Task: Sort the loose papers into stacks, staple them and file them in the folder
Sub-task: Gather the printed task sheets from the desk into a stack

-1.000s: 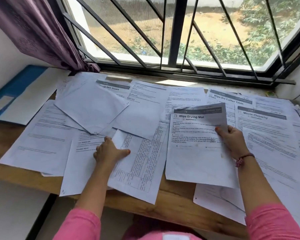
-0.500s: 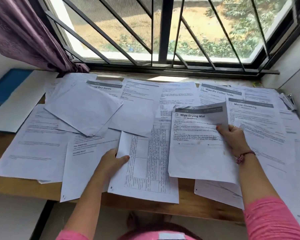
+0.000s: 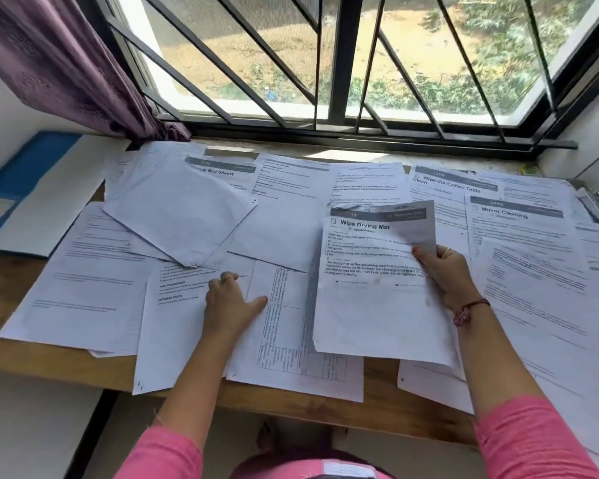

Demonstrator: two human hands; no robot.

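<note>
While loose papers cover nearly the whole wooden desk under the barred window, the right hand holds one sheet headed "Wipe Drying Mat" at its right edge. The thumb lies on the printed face and the fingers curl behind; the sheet's top right corner is bent forward and its lower part rests over the papers beneath. The left hand lies palm down, fingers and thumb extended, where a text sheet and a sheet printed with a table overlap. It presses on them and grasps nothing. Both of these sheets overhang the near edge of the desk.

Further sheets lie beyond: a blank-faced sheet set askew over one headed "Bed Sheets"; one headed "Wipe the Coffee Table Clean"; and one headed "Mirror Cleaning", at the right. No sorted stack can be made out.

The blue folder lies at the far left of the desk, open, with a white sheet on it, well apart from both hands. A metal object rests at the far right edge; its type cannot be determined. A purple curtain hangs at the upper left
</note>
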